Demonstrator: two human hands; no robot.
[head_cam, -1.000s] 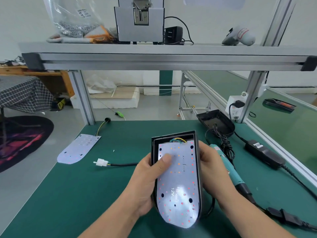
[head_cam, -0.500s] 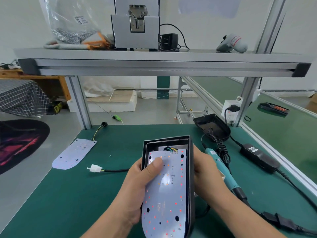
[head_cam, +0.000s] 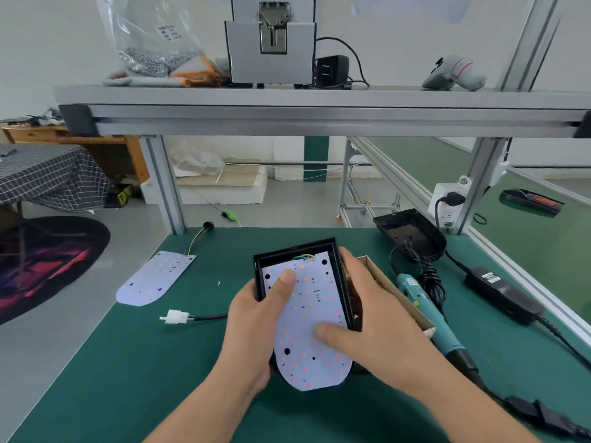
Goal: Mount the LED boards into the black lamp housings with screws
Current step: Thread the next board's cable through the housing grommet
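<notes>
Green surface (head_cam: pixel 160 362) under an aluminium-frame shelf. At its centre both hands hold a black lamp housing (head_cam: pixel 295 249), with the LED board (head_cam: pixel 307 318) lying inside it, wired end away from the person. Left hand (head_cam: pixel 256 318) grips the left wall, thumb pressing the board's upper left. Right hand (head_cam: pixel 380 318): fingers (head_cam: pixel 350 260) curl round the right wall, thumb on the board's lower right. Spare LED board (head_cam: pixel 156 278) lies well apart, left.

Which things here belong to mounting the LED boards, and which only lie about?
Job: white LED board in the held black plastic lamp housing; spare white LED board; empty black housing; teal electric screwdriver.
Lying about: grey pistol-shaped tool, black plug adapter and grey-orange gloves on the metal shelf.
</notes>
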